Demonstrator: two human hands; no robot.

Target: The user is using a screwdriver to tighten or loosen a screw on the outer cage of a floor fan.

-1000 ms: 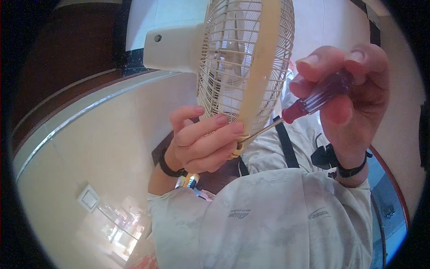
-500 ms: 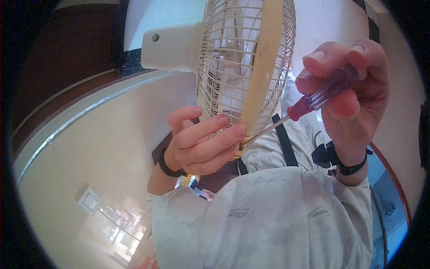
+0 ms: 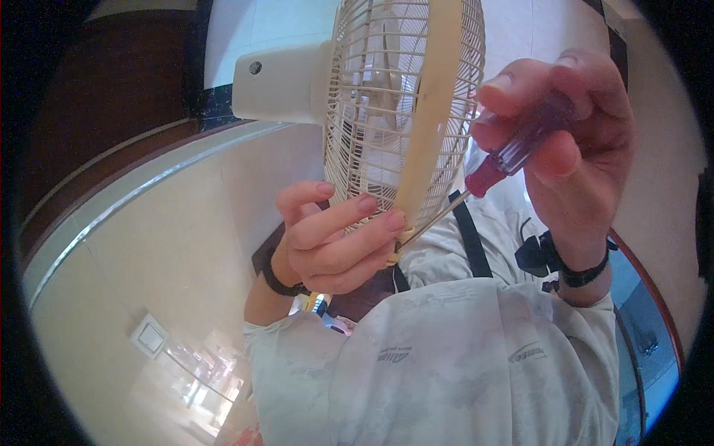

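A cream fan (image 3: pixel 357 111) with a wire guard and pale yellow rim band (image 3: pixel 428 104) lies sideways, its motor housing (image 3: pixel 279 85) pointing left. My left hand (image 3: pixel 335 245) grips the lower edge of the guard, fingers curled over it beside a small yellow fitting (image 3: pixel 401 244). My right hand (image 3: pixel 576 149) is closed on the purple handle of a screwdriver (image 3: pixel 520 149) with a red collar. Its thin shaft runs down-left to that fitting beside my left fingertips; the exact tip is hard to make out.
Beige tiled surfaces (image 3: pixel 134 245) with a metal trim strip and a white square switch plate (image 3: pixel 149 334) are at left, below dark brown panelling (image 3: pixel 111 89). My pale-sleeved body fills the lower middle, crossed by black straps (image 3: pixel 468 230). A red-edged bluish surface (image 3: pixel 639 312) is at right.
My right hand and the screwdriver handle have shifted slightly up and to the left, with the handle turned a little. My left hand and the fan have barely moved.
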